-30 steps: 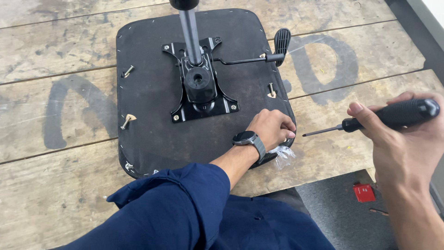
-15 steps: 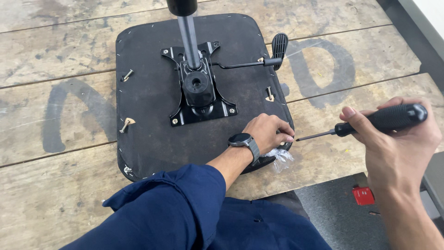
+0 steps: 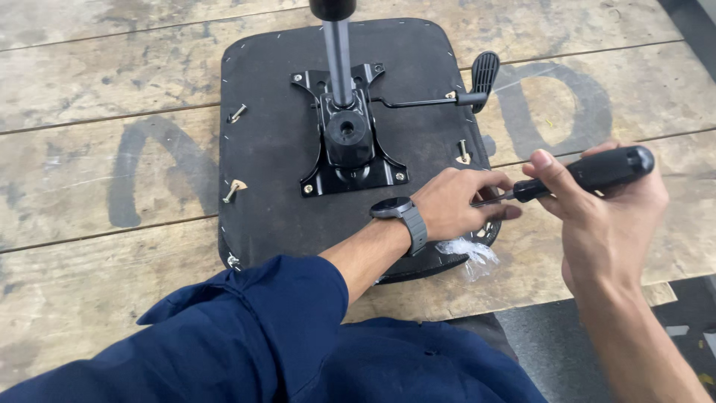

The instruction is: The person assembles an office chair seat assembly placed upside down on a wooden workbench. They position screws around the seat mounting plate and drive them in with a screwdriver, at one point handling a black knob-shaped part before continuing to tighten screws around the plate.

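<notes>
With the black mechanism plate (image 3: 347,145) already bolted on the upturned seat base (image 3: 276,149) lying on the wooden floor (image 3: 89,172), three screws stand proud while the right hand (image 3: 604,216), its grip clamped on the screwdriver (image 3: 589,173), meets the left hand (image 3: 455,203), pinching at the near-right corner.

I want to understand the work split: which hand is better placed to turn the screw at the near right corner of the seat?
Right, probably. The right hand already grips the screwdriver, its shaft aimed at that corner of the seat. The left hand rests there, fingers around the tip, seemingly steadying it.
</notes>
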